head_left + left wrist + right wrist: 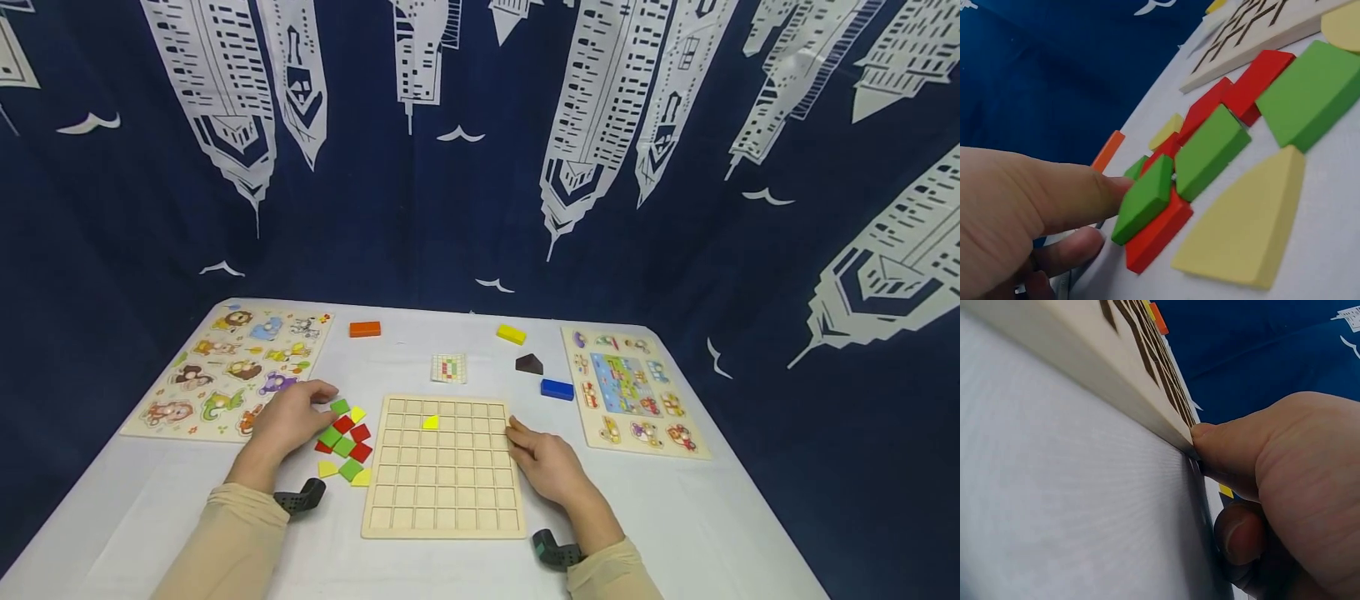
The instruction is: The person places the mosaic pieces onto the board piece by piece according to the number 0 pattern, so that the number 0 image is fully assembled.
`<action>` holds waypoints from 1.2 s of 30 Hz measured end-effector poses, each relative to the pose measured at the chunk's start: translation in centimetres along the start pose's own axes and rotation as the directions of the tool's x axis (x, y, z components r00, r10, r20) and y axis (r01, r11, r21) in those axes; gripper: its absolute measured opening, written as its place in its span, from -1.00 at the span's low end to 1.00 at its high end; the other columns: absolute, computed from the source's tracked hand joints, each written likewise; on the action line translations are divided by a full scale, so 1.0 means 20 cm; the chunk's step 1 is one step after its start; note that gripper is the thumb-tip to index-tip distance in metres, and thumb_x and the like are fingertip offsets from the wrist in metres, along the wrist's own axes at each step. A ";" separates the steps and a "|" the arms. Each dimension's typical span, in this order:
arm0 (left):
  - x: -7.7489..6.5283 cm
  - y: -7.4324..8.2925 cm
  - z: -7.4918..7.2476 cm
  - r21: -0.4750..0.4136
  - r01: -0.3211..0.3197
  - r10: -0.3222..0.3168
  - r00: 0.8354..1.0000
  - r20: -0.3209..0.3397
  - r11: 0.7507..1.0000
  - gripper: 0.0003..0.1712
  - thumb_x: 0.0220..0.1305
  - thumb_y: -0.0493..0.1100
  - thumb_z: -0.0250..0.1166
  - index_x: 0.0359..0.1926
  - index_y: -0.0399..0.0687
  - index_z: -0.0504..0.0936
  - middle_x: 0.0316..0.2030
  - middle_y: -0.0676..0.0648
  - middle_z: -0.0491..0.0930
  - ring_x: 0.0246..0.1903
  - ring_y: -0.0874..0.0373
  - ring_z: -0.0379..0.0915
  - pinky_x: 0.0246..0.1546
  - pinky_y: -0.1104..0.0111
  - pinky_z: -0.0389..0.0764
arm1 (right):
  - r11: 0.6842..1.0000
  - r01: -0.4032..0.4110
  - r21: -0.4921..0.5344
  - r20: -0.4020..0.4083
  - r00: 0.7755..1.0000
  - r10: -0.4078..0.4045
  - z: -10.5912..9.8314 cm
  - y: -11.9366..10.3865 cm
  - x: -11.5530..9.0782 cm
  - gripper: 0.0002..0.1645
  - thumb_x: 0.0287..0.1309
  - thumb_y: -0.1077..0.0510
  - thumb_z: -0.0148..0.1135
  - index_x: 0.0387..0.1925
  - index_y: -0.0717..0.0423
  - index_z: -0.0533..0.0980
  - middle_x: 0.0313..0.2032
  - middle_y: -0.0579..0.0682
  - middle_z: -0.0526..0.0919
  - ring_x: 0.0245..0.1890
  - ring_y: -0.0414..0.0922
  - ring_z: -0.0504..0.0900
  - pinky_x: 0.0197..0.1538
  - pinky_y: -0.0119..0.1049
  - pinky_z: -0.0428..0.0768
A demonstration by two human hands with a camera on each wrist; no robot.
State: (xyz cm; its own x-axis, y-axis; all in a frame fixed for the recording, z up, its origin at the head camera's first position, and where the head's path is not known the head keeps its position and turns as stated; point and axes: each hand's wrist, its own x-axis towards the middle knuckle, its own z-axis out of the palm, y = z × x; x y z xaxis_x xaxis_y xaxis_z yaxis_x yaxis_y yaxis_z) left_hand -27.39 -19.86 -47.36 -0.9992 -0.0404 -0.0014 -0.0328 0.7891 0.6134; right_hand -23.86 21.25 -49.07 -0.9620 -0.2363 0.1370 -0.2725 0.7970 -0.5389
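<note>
A wooden grid board (446,467) lies in the middle, with a yellow piece (431,422) with one rounded corner in an upper cell. To its left is a loose cluster of red, green and yellow tiles. My left hand (288,421) is over the cluster's left side. In the left wrist view, its thumb reaches the edge of a green tile (1143,200) that leans over a red tile (1159,234); the forefinger stays below and apart from the thumb. My right hand (553,467) rests its fingertips against the board's right edge, other fingers bent beneath in the right wrist view.
A small pattern card (448,368) lies behind the board. Farther back are an orange block (365,329), a yellow block (512,334), a dark wedge (529,364) and a blue block (557,389). Picture puzzle boards flank the table, one with animals (202,392) at left, another (592,429) at right.
</note>
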 end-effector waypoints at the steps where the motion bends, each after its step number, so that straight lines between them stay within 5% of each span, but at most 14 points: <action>1: 0.00 0.00 0.00 0.001 -0.004 0.004 1.000 -0.004 1.000 -0.54 0.23 -0.12 0.48 0.15 -0.03 0.69 0.06 -0.18 0.72 0.08 -0.18 0.58 -0.01 -0.07 0.49 | 1.000 -0.001 0.000 -0.001 1.000 0.001 0.00 0.00 0.00 -0.53 0.35 0.16 0.31 0.26 0.10 0.59 0.36 -0.05 0.52 0.34 0.07 0.54 0.34 0.09 0.46; 13: 0.01 0.03 0.04 0.003 0.001 -0.001 0.996 -0.091 1.000 -0.59 0.24 -0.06 0.49 0.09 -0.02 0.72 -0.01 -0.15 0.74 -0.08 -0.06 0.63 -0.17 0.10 0.51 | 1.000 0.004 0.000 0.006 1.000 -0.004 0.00 -0.01 0.00 -0.52 0.36 0.15 0.31 0.27 0.09 0.58 0.36 -0.05 0.52 0.34 0.07 0.54 0.34 0.09 0.47; 17: -0.01 0.15 0.06 -0.051 -0.046 0.040 0.993 -0.111 0.998 -0.63 0.26 -0.03 0.47 0.07 0.06 0.73 -0.04 -0.07 0.74 -0.23 0.04 0.61 -0.31 0.24 0.52 | 1.000 0.008 -0.007 0.000 1.000 -0.008 0.00 0.00 0.00 -0.53 0.36 0.16 0.30 0.27 0.11 0.59 0.36 -0.05 0.53 0.33 0.08 0.55 0.33 0.10 0.47; 21: -0.04 0.31 0.14 -0.064 -0.137 0.135 0.990 -0.034 0.989 -0.69 0.24 -0.01 0.48 0.01 0.18 0.76 -0.09 0.03 0.73 -0.33 0.16 0.57 -0.38 0.30 0.52 | 1.000 0.011 -0.010 -0.002 1.000 -0.011 0.00 0.00 0.00 -0.54 0.36 0.17 0.29 0.27 0.11 0.59 0.36 -0.04 0.53 0.33 0.08 0.55 0.33 0.10 0.48; 29: -0.02 0.53 0.30 0.112 -0.341 0.336 0.940 0.063 0.933 -0.86 0.16 -0.03 0.55 -0.25 0.30 0.78 -0.21 0.19 0.72 -0.27 0.23 0.59 -0.30 0.20 0.57 | 1.000 0.003 -0.001 0.000 1.000 -0.003 0.00 0.01 0.00 -0.54 0.37 0.16 0.29 0.26 0.11 0.59 0.36 -0.05 0.53 0.34 0.07 0.54 0.34 0.10 0.46; 36: 0.02 0.59 0.40 0.207 -0.423 0.405 0.906 0.126 0.882 -0.88 0.17 -0.05 0.55 -0.29 0.28 0.76 -0.29 0.19 0.65 -0.32 0.27 0.50 -0.26 0.19 0.59 | 1.000 0.010 0.014 0.001 1.000 -0.010 0.00 0.00 0.00 -0.55 0.38 0.16 0.28 0.25 0.13 0.59 0.36 -0.03 0.53 0.35 0.08 0.53 0.35 0.10 0.45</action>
State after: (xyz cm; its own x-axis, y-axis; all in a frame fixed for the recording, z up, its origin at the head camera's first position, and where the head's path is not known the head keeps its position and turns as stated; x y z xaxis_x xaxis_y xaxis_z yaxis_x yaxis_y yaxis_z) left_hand -28.35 -5.77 -46.42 -0.9212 0.3601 0.1476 0.3890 0.8399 0.3784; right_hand -23.92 21.36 -49.03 -0.9592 -0.2451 0.1413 -0.2819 0.7866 -0.5494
